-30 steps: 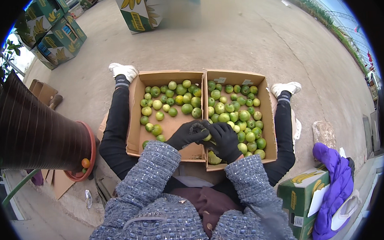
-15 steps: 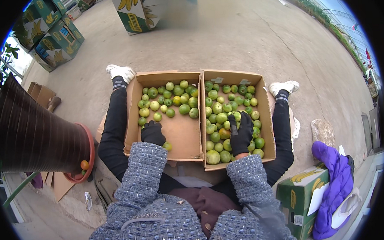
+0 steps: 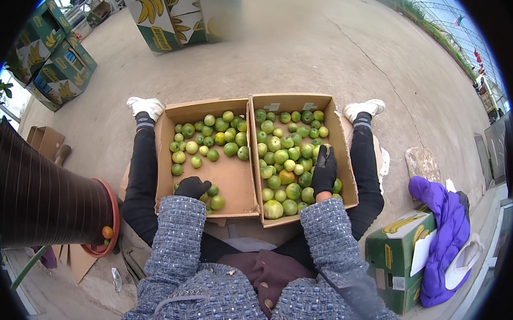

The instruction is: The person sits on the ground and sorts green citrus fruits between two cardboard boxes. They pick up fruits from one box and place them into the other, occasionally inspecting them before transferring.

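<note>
Starting at the far left, a dark ribbed pot is standing in a reddish saucer, with an orange fruit resting in there too; behind it, green-and-white boxes are stacking up. Moving right, a white shoe is flanking the left tray, where green fruit is crowding the far half and leaving bare cardboard on the near right. And here's the left hand, black-gloved, hovering low by that tray's near-left part, its fingers curling in and bunching together, a few fruits sitting just beside it; whether they're pinching one, I cannot tell. Across the touching walls, the right tray is holding a much denser load of green fruit, one orange-tinged piece showing among them. Over its right side the right hand is reaching, gloved fingers pointing away and lying close together above the fruit; whether the tips are gripping anything, I cannot tell. Further right, another white shoe is flanking the tray, and a purple jacket is draping against a green box.
</note>
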A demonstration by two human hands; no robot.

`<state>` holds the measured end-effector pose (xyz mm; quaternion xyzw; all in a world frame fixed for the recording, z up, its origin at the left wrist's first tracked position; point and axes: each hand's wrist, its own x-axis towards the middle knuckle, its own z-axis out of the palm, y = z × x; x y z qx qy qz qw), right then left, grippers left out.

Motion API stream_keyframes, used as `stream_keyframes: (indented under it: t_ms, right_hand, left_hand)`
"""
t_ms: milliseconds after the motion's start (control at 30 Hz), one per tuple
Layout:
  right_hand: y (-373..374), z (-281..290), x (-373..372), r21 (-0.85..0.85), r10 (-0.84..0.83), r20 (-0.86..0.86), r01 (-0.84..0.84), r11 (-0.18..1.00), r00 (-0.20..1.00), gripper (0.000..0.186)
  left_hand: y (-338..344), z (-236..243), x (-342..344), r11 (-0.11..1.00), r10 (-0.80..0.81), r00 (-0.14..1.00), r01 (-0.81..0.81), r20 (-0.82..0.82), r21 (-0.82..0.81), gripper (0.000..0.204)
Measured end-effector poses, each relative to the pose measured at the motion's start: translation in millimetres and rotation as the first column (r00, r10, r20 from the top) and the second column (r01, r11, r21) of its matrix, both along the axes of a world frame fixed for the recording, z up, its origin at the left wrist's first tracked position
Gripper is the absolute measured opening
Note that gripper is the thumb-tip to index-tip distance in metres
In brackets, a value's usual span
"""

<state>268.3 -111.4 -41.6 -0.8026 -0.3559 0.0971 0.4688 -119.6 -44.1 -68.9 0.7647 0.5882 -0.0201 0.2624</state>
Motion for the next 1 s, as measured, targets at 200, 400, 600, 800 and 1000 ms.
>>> stream_keyframes:
  t_ms: [200,400,600,800,1000]
  right_hand:
    - [-1.0,-4.6,-16.6,0.261,0.139,-0.102,-0.108,0.959,0.985,0.051]
    - [-9.9,14.7,-22.4,0.29,0.34,-0.017,-0.321,0.902,0.94,0.048]
    - [-16.1,60.5,-54.8,0.05,0.65,0.537,-0.789,0.612,0.538,0.066]
    - [-24.0,52.7,-64.8,-0.149,0.792,0.504,-0.868,0.473,0.345,0.07]
    - [-19.3,46.2,-65.9,0.207,0.62,0.117,-0.629,0.749,0.776,0.055]
  left_hand:
    - [0.2,-12.6,-1.6,0.97,-0.121,0.978,0.154,0.171,-0.191,0.052]
    - [-0.9,-3.1,2.3,0.943,-0.102,0.925,0.207,0.366,-0.261,0.059]
    - [-19.8,63.4,63.1,0.879,0.322,0.55,0.129,0.771,-0.459,0.044]
    - [-51.9,75.2,122.1,0.979,0.11,0.622,0.065,0.775,-0.192,0.043]
    - [-37.9,58.6,110.3,0.981,0.192,0.551,-0.09,0.812,-0.17,0.043]
